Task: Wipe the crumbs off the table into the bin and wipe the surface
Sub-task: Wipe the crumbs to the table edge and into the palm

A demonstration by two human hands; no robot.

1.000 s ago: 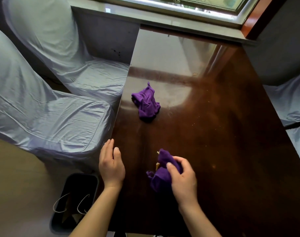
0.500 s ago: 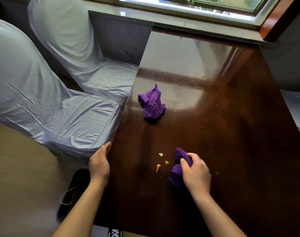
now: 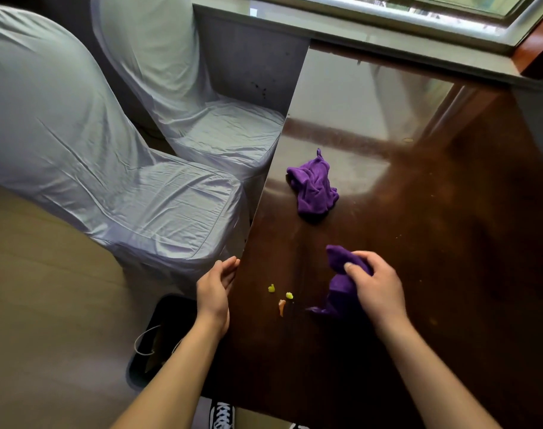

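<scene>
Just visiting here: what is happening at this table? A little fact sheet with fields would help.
Table: dark glossy wood
Right hand: grips a purple cloth on the table
Left hand: open, at the table's left edge
Crumbs: two yellow, one orange, between the hands
Bin: black, on the floor below the left hand
Second cloth: purple, crumpled, lying untouched farther away

Table (image 3: 449,243): dark brown wood, glossy top, window glare across far half.
Far cloth (image 3: 313,185): purple, crumpled heap, mid-table near left edge.
Near cloth (image 3: 338,292): purple, bunched on tabletop, well apart from far cloth, gripped by right hand (image 3: 378,288).
Crumbs just left of near cloth: two yellow-green bits (image 3: 271,288) (image 3: 289,295), orange sliver (image 3: 281,307) beside them.
Few pale specks scattered on right half.
Floor (image 3: 47,289): tan; black bin (image 3: 171,314) standing below table's left edge.
</scene>
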